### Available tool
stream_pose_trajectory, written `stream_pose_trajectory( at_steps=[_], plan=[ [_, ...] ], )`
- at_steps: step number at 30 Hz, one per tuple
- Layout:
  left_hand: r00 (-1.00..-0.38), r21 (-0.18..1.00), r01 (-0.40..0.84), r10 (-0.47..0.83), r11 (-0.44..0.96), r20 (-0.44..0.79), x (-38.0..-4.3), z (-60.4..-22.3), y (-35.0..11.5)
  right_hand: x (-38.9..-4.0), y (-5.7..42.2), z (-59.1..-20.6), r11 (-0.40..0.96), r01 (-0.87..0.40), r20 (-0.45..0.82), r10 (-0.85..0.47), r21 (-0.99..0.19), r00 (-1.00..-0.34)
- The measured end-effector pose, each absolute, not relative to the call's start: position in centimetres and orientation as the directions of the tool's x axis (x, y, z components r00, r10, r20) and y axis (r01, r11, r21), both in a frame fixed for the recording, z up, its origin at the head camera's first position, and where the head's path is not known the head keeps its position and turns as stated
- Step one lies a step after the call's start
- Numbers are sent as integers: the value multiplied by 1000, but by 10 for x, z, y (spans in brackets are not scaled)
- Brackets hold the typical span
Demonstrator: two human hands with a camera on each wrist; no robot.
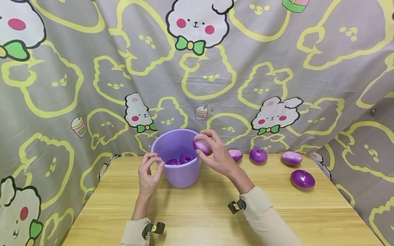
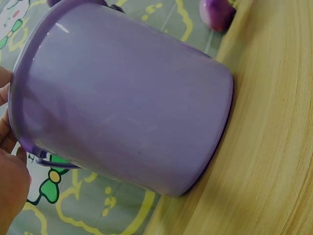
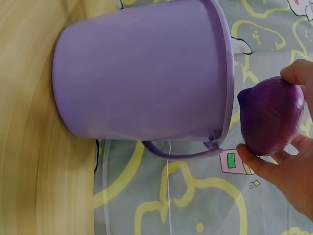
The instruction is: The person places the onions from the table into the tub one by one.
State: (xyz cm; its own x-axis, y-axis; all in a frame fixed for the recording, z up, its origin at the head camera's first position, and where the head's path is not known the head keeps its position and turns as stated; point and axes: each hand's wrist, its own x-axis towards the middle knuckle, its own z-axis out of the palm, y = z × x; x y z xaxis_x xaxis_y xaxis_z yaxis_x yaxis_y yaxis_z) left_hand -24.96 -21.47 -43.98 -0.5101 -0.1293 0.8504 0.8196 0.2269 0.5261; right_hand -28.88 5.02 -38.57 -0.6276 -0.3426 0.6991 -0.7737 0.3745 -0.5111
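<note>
A light purple bucket (image 1: 182,177) stands upright on the table, its mouth facing up. Two purple onions (image 1: 186,158) show inside it. My left hand (image 1: 149,179) grips the near left of the bucket's rim between thumb and fingers; the left wrist view has those fingertips (image 2: 5,90) right at the rim. With fingers and thumb around it, my right hand (image 1: 219,155) holds another purple onion (image 1: 202,145) at the right side of the rim. The right wrist view puts this onion (image 3: 271,117) just above rim height, its pointed end towards the bucket.
Right of the bucket, several more purple onions lie on the wooden table (image 1: 197,218): one onion (image 1: 235,155) partly behind the right hand, another onion (image 1: 258,155), and two farther right. A patterned grey curtain (image 1: 172,82) hangs close behind. The bucket's handle (image 3: 181,155) hangs down its far side.
</note>
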Motion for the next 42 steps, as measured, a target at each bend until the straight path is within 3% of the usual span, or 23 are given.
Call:
stream_pose_trajectory(
  at_steps=[15, 29, 42],
  plan=[
    [-533, 549, 810, -130, 208, 836, -245, -436, -213, -292, 28, -386, 396, -775, 681, -380, -492, -626],
    [-528, 543, 815, -129, 203, 839, -246, -435, -212, -298, 11, -394, 376, -819, 702, -428, -434, -569],
    [-516, 533, 820, -134, 209, 846, -270, -465, -225, -297, 5, -397, 387, -824, 708, -434, -413, -558]
  ],
)
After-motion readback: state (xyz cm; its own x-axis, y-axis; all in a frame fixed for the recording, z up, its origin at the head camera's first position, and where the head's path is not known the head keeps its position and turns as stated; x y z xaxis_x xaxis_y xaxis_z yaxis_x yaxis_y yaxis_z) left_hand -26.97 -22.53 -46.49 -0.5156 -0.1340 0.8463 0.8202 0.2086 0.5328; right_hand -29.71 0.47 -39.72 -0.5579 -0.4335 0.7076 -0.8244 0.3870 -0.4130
